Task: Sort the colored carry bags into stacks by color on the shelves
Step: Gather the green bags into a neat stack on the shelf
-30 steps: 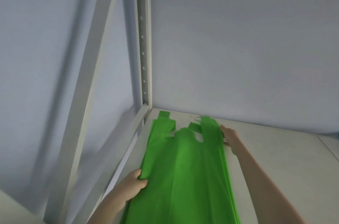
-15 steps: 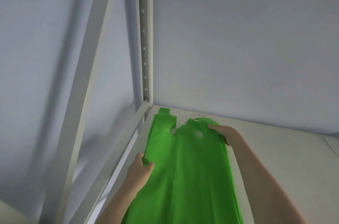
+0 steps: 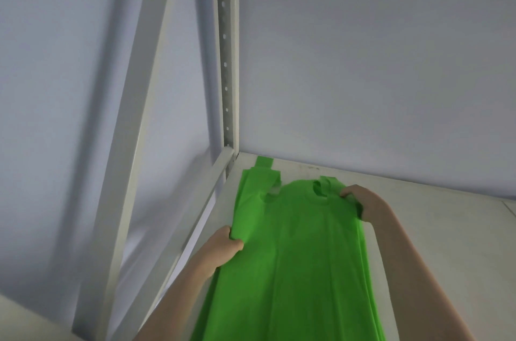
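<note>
White shelf (image 3: 418,229): green bags (image 3: 296,271) pinched by left hand (image 3: 223,248), right hand (image 3: 363,201).

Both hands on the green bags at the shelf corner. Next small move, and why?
Probably slide the green bags a bit deeper and square, then let go. The left hand pinches the left edge, the right hand grips by the handles, and the stack already lies flat on the shelf.

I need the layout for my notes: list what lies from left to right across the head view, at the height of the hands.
Slanted brace → shelf side rail → left hand → green bags → right hand → bare shelf.
</note>
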{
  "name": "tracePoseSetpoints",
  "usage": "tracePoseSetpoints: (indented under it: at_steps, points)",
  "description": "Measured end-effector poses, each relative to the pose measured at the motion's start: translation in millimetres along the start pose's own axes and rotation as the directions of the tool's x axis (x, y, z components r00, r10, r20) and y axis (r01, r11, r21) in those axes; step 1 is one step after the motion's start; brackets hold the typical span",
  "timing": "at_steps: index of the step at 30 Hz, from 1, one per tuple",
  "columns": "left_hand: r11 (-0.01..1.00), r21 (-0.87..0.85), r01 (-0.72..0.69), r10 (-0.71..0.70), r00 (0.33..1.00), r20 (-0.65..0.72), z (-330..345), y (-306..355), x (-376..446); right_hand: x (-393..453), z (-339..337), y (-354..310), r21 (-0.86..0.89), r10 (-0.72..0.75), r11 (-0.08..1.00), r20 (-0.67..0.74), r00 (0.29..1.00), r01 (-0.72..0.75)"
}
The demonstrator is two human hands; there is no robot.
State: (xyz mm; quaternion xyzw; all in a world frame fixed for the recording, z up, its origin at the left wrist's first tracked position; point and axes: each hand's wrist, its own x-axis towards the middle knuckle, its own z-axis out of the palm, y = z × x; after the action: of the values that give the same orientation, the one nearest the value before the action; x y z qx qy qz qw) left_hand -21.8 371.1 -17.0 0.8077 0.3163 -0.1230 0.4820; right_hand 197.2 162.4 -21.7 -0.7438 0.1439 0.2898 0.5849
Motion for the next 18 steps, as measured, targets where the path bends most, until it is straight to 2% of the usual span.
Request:
tracePoseSetpoints:
  at_steps: [2,4,7,10,14,18]
  points:
    - [0.999,0.023,0.029,-0.030,0.999,0.032,-4.1,-1.3,0.2,0.1,-3.6,3.4,0.030,-0.034,0.999,-0.005,0.999,0.034]
    - [0.999,0.032,0.034,-0.036,0.998,0.055,-6.9,-2.0,1.9,4.2,-4.3,7.2,0.117,-0.156,0.981,-0.021,0.988,0.157]
    - [0.998,0.046,0.035,-0.038,0.996,0.083,-6.4,-1.8,6.5,7.9,0.1,11.0,0.266,-0.252,0.924,-0.119,0.960,0.275]
    - [0.998,0.049,0.042,-0.047,0.994,0.096,-5.7,-2.2,8.1,23.4,-1.3,15.3,0.163,-0.219,0.954,-0.200,0.955,0.253]
    - [0.997,0.059,0.044,-0.052,0.989,0.141,-8.0,-1.5,12.6,34.7,-6.7,5.8,0.016,-0.170,0.985,-0.126,0.977,0.174]
    - [0.999,0.048,0.023,-0.029,0.992,0.122,-7.9,5.3,14.2,26.4,-1.2,-5.3,-0.143,-0.166,0.978,-0.088,0.982,0.152]
